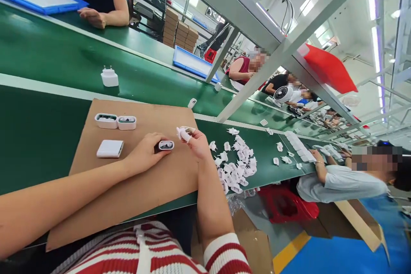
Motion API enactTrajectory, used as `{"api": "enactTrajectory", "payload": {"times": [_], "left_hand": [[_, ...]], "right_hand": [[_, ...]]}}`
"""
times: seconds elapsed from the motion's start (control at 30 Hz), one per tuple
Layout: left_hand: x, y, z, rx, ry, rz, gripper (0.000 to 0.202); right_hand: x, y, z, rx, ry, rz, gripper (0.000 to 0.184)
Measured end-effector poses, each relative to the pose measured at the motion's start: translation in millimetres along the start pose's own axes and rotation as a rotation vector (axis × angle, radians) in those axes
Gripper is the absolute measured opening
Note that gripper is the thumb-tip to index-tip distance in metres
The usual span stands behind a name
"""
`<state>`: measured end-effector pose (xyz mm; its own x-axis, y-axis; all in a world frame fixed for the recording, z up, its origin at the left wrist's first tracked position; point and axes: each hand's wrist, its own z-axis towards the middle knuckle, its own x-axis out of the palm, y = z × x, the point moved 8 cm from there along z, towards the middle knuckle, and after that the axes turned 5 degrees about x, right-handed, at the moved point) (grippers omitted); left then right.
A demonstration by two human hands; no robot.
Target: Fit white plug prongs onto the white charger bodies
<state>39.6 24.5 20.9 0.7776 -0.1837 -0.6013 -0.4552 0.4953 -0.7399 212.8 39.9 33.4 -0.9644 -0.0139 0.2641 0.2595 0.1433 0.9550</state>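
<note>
My left hand (146, 153) is closed round a white charger housing (166, 145), its open end showing dark parts inside. Just to the right, my right hand (198, 143) pinches a small white plug piece (181, 132); white covers sit on some of its fingertips. The two pieces are apart. Both hands are over a brown cardboard sheet (128, 192). Two open housings, one a white charger housing (106, 120) and the other a matching housing (127, 123), stand side by side on it. Nearer me lies a white charger block (110, 148).
A heap of white plug pieces (236, 167) lies right of the cardboard. Beyond runs a green conveyor belt (141, 79) carrying a finished-looking plug charger (109, 77). A metal post (229, 100) rises beside it. A co-worker (340, 182) sits at right; another person's hand (93, 18) rests opposite.
</note>
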Motion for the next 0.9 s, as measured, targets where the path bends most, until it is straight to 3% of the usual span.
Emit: {"api": "enactTrajectory", "payload": {"times": [0.17,0.3,0.37,0.43,0.6,0.73,0.8,0.9], "left_hand": [[2.6,3,0,-0.035,0.028,-0.062,0.04],[2.2,1,1,-0.045,0.039,-0.065,0.041],[2.4,0,2,-0.035,0.04,-0.063,0.041],[2.6,1,3,-0.019,0.031,-0.065,0.041],[2.9,3,2,-0.005,0.006,-0.072,0.042],[0.5,2,2,-0.013,-0.012,-0.077,0.045],[-0.8,1,1,-0.022,-0.019,-0.084,0.046],[-0.9,1,1,-0.048,-0.006,-0.095,0.046]], "right_hand": [[14,9,-15,-0.173,-0.041,-0.325,0.026],[39,25,-33,-0.392,0.015,-0.748,0.02],[48,29,-40,-0.448,0.046,-0.858,0.021],[49,28,-43,-0.43,0.026,-0.825,0.022],[29,15,-33,-0.28,-0.112,-0.485,0.032],[26,6,-27,-0.196,-0.01,-0.356,0.026],[27,6,-28,-0.196,0.032,-0.368,0.027],[28,19,-35,-0.342,-0.025,-0.568,0.017]]}}
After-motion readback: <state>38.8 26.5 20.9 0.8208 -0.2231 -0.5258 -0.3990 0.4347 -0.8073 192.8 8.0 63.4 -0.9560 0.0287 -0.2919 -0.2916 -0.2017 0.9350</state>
